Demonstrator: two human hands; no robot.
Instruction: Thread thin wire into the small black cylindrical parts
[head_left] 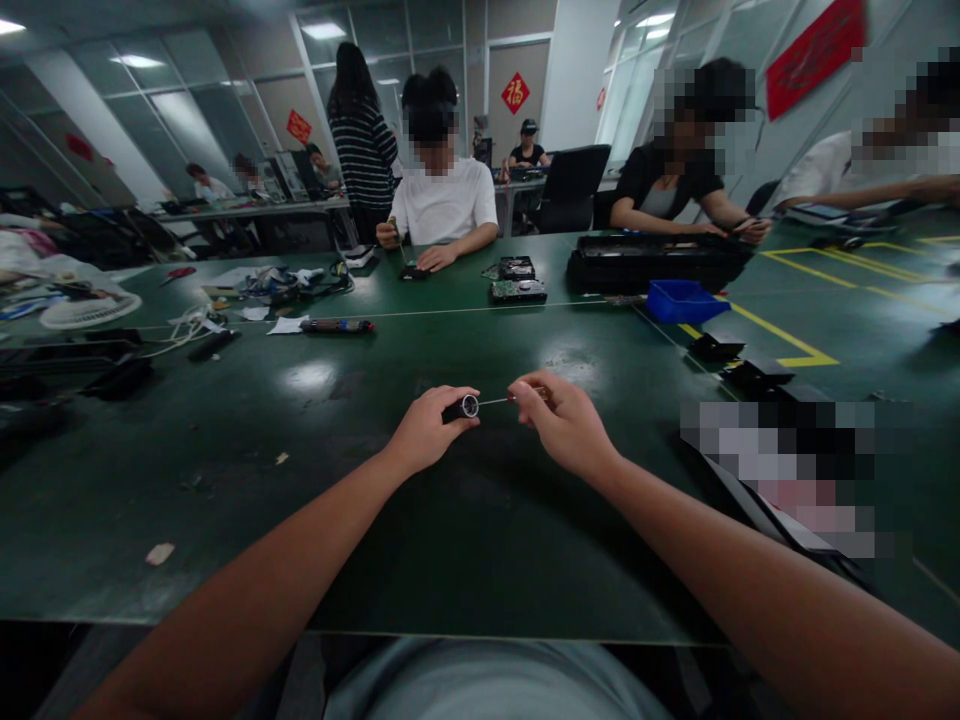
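My left hand (428, 432) is closed round a small black cylinder (456, 410) with a silver ring at its end, which faces right and towards me. What kind of part it is I cannot make out. In my right hand (559, 420) is a screwdriver (495, 401), its thin metal shaft pointing left. The fingers hide most of its reddish handle. The shaft's tip meets or lies just behind the ringed end; I cannot tell whether it touches. Both hands are just above the green table (450, 540), near its middle.
Ahead lie hard drives (518, 290) and a long black casing (656, 263). A blue bin (686, 300) and black brackets (716, 347) are to the right. A dark pen-shaped tool (337, 326) and cables (289, 283) lie left. A person in white (450, 200) works opposite.
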